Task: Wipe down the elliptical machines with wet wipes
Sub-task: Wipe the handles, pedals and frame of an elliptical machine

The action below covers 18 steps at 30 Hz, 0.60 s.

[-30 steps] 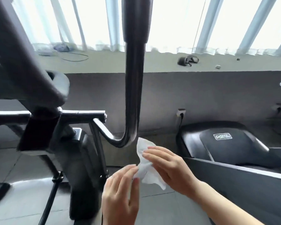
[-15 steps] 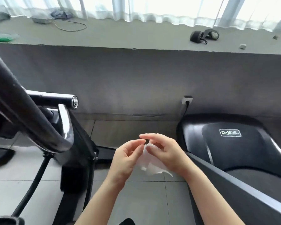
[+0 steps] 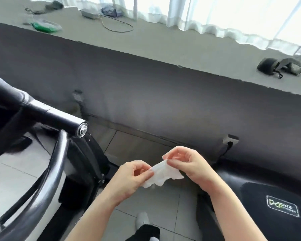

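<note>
A crumpled white wet wipe [image 3: 162, 174] is stretched between my two hands over the tiled floor. My left hand [image 3: 129, 180] pinches its lower left end. The upper right end is pinched by my right hand [image 3: 189, 166]. The elliptical machine fills the left side: a black crossbar [image 3: 47, 113] ending in a silver bolt, and a curved shiny handlebar [image 3: 47, 185] dropping from it. Both hands are to the right of the machine and apart from it.
A second black machine housing with a logo [image 3: 268, 197] sits at the lower right, plugged into a wall socket [image 3: 230, 139]. A grey ledge [image 3: 163, 47] under the curtains carries a cable, a green packet [image 3: 42, 26] and a black strap [image 3: 280, 66]. My shoe [image 3: 142, 220] shows below.
The view has tilted and swung left and down. My hands have drawn slightly apart, pulling the wipe out between them.
</note>
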### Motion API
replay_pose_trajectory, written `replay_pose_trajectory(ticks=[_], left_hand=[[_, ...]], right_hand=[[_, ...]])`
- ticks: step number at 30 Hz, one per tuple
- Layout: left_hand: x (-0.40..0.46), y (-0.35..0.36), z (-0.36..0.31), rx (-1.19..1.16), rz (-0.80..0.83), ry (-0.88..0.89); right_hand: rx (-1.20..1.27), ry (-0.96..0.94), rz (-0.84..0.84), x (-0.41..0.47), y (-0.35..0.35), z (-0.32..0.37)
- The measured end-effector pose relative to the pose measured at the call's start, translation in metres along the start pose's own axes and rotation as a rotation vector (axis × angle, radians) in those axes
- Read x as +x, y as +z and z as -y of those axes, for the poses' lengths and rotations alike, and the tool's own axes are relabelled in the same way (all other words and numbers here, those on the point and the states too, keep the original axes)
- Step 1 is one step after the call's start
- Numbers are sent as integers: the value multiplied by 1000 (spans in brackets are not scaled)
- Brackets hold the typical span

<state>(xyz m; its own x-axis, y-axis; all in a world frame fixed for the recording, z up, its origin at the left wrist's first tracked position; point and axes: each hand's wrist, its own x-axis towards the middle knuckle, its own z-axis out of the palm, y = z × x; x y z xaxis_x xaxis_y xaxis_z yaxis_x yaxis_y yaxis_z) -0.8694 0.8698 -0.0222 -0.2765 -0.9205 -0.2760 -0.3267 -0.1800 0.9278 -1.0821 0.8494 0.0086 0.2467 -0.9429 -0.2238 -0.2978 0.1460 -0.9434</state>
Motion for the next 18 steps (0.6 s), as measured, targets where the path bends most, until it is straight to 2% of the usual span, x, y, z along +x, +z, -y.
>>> replay_pose_trajectory(ticks=[5,9,13,16,18], left_hand=[[27,-18,-9,-208,-268,-10],[34,-39,-31,-377,-464,37],[37,-59,-36,-292,-712,-26],[37,-64,-37,-150,-835,-141],[43,-64,-42,-70,-943,-231]], right_hand=[[-68,-26,69,71,0,18],[-33,-38,331,115,14,33],[-47,-78,489,159,36,36],[-11,-75,610,193,51,39],[-70,-140,702,220,57,50]])
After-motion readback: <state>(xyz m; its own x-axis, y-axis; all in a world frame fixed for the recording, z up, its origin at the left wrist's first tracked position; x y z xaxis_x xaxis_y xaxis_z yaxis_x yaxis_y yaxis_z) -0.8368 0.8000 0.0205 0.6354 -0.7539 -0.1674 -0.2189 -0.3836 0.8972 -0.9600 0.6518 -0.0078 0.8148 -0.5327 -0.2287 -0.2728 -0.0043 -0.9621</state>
